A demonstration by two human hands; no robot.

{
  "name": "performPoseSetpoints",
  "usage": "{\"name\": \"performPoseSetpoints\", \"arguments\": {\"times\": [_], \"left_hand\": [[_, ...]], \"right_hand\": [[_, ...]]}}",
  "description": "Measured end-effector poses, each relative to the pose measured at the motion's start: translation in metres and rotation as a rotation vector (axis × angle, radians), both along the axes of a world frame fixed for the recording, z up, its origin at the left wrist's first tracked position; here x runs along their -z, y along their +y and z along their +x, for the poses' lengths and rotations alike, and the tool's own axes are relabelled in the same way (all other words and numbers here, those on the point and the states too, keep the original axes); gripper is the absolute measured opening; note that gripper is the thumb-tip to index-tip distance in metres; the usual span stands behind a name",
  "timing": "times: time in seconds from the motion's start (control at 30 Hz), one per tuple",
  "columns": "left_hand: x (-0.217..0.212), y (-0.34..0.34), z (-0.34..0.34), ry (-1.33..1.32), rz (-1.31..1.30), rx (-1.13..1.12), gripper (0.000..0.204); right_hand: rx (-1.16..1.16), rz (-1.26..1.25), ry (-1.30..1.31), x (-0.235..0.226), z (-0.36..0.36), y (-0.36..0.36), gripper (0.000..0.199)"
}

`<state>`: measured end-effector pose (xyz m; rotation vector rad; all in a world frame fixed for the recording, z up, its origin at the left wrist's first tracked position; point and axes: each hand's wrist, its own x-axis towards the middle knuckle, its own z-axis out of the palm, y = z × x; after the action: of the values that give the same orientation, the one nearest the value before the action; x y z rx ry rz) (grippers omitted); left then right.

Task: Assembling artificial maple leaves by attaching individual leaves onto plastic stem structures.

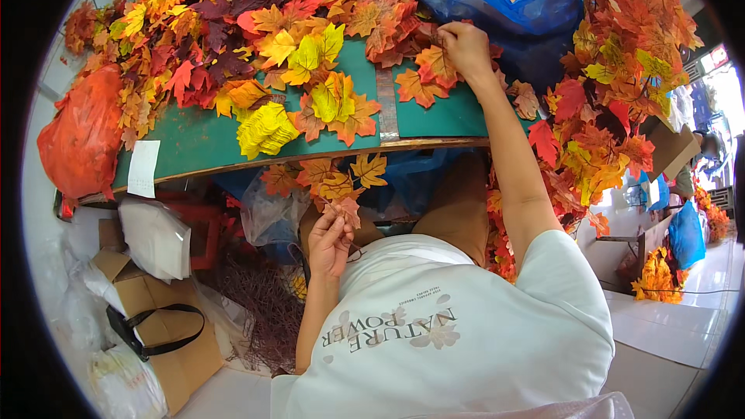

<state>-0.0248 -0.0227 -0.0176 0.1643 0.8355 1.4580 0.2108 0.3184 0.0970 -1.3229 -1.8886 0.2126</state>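
My left hand [330, 242] is closed in a pinch on a sprig of artificial maple leaves [335, 180]. The sprig's orange and yellow leaves spread above the fingers, over my lap and just short of the table's front edge. My right hand [466, 48] reaches across the green table [434, 120], its fingers curled and pinched on an artificial maple leaf [437, 66] in an orange cluster. Left of centre lies a stack of yellow leaves [266, 130], next to a yellow-and-orange leaf bunch [334, 98].
A blue plastic bag [497, 12] of leaves stands behind my right hand. Heaped leaves [209, 23] cover the table's back left. A red bag [81, 136] sits at the left end. More foliage [613, 109] hangs at right. A cardboard box [174, 334] and dark stems [264, 310] lie below left.
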Motion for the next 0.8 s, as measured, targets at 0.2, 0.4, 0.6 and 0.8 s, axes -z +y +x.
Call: {"name": "performPoseSetpoints", "arguments": {"times": [0.2, 0.4, 0.6, 0.8], "left_hand": [[0.004, 0.002, -0.001, -0.021, -0.019, 0.014, 0.023], [0.0, 0.005, 0.0, 0.004, 0.027, 0.008, 0.019], [-0.009, 0.004, 0.005, 0.004, -0.005, -0.017, 0.015], [-0.016, 0.007, 0.01, 0.051, 0.01, -0.012, 0.017]], "right_hand": [[0.108, 0.187, -0.25, -0.012, 0.007, -0.007, 0.017], [0.226, -0.038, -0.521, -0.037, 0.015, -0.042, 0.019], [0.049, -0.094, 0.144, -0.048, 0.035, -0.062, 0.02], [-0.229, -0.314, 0.921, -0.049, 0.031, -0.107, 0.01]]}}
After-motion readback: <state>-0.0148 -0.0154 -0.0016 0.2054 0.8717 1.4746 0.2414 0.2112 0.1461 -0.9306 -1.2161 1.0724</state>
